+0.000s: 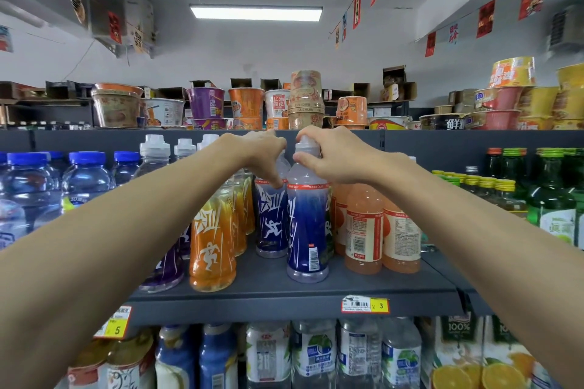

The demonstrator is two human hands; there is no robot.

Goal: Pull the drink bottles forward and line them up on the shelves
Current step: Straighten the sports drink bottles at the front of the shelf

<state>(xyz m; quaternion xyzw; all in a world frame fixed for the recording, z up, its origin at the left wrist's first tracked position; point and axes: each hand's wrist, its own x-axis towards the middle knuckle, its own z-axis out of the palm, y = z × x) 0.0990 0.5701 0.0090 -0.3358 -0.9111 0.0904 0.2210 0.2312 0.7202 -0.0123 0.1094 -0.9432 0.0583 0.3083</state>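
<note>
Right hand (335, 158) curls round the neck of the front blue bottle (307, 230); left hand (262, 155) grips the rear blue bottle (271, 218) by its top; both stand upright on the shelf (271, 289).

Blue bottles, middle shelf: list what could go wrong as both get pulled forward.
The left hand and right hand grip near the caps, so the rear blue bottle or front blue bottle may tip as its base drags.
The front one stands close to the peach bottles and could knock them.
</note>
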